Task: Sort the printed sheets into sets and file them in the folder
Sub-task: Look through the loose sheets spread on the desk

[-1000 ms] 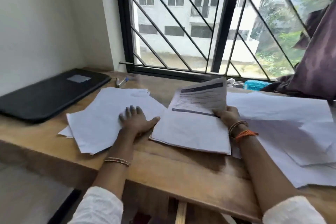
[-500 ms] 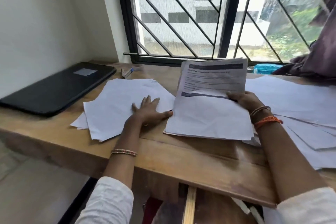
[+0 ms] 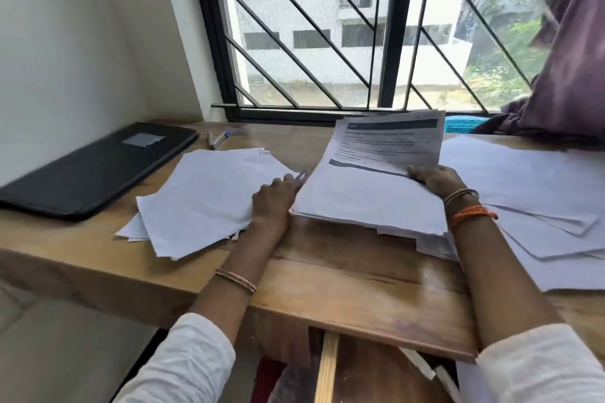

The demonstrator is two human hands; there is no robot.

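At the far left of the wooden desk (image 3: 343, 278) lay a closed black folder (image 3: 95, 170), flat and angled toward the wall, with a pale label on its cover. Just beyond its right corner, near the window frame, a small pen-like item (image 3: 218, 137) lay blurred. Next came a loose stack of blank-side-up sheets (image 3: 203, 199), fanned unevenly, its lower corner reaching the desk's front edge. The left hand (image 3: 273, 198) rested between this stack and the middle pile, knuckles up, fingers curled toward the pile's left edge; whether it pinched a sheet or merely touched the edge could not be told. The middle pile (image 3: 370, 206) sat in front of the person, and from it a printed sheet (image 3: 389, 144) with a dark header bar was lifted and curled upward toward the window. The right hand (image 3: 432, 178) gripped that sheet at its right side, thumb on top, with bangles and an orange thread on the wrist. To the right, more white sheets (image 3: 530, 206) were spread overlapping across the desk, below a purple curtain (image 3: 569, 69).
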